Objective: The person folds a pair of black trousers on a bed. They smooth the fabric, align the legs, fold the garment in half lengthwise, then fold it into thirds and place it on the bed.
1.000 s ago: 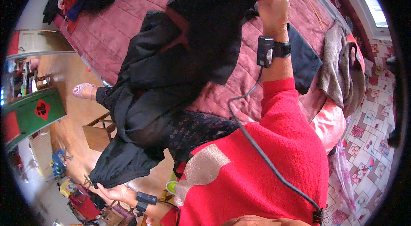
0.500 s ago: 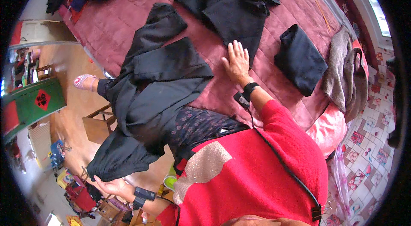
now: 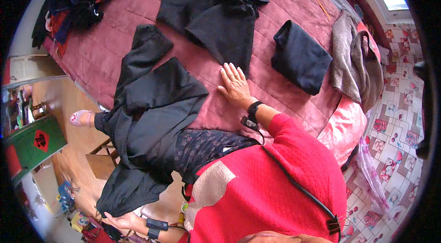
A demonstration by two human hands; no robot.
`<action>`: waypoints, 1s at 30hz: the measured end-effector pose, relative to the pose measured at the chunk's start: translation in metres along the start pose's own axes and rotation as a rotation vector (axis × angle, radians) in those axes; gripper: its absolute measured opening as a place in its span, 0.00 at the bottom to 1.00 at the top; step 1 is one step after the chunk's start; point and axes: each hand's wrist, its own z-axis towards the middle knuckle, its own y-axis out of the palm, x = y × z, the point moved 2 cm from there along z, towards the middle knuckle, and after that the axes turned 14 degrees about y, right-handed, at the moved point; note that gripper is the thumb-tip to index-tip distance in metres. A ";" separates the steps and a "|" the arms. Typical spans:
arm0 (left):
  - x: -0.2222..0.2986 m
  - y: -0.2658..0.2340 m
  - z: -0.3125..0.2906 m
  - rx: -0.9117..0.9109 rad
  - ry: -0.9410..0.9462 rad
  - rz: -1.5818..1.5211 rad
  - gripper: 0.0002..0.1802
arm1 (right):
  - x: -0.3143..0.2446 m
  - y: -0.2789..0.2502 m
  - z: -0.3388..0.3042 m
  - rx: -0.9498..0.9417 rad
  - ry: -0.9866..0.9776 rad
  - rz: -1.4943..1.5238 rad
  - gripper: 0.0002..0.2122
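Note:
Black trousers (image 3: 158, 93) lie spread over my lap and onto the bed, both legs pointing away from me. At the lower left, my left hand (image 3: 121, 220) pinches their near corner, palm turned up; the cloth hides part of its fingers. My right hand (image 3: 235, 87) rests flat on the pink quilt (image 3: 271, 105), fingers extended and apart. Its fingertips touch the lower end of another black garment (image 3: 225, 22), which lies crumpled farther up the bed. Right of that hand sits a folded dark garment (image 3: 301, 59), a compact bundle.
A grey-brown garment (image 3: 347, 54) drapes over the bed's right edge above shiny pink cloth (image 3: 342, 125). Mixed clothes (image 3: 76, 1) are heaped at the far left. A wooden stool (image 3: 101, 162) stands on the floor at left. A cable (image 3: 298, 178) runs along my right arm.
The whole view has shifted, so the bed and clothes appear farther left and lower. Both hands keep about the same places on the cloth and quilt.

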 end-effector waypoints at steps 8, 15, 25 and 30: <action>0.000 -0.001 -0.004 -0.004 -0.065 -0.117 0.26 | 0.002 -0.001 -0.014 -0.107 -0.025 -0.071 0.34; 0.005 -0.001 -0.021 -0.059 -0.047 -0.151 0.24 | -0.053 -0.012 -0.011 -0.203 -0.121 0.194 0.33; 0.008 -0.024 -0.028 0.104 -0.071 -0.186 0.26 | -0.167 -0.013 -0.038 -0.559 -0.719 0.290 0.29; 0.008 -0.023 -0.031 0.080 -0.074 -0.218 0.25 | -0.124 -0.024 -0.016 -0.385 -0.419 0.341 0.24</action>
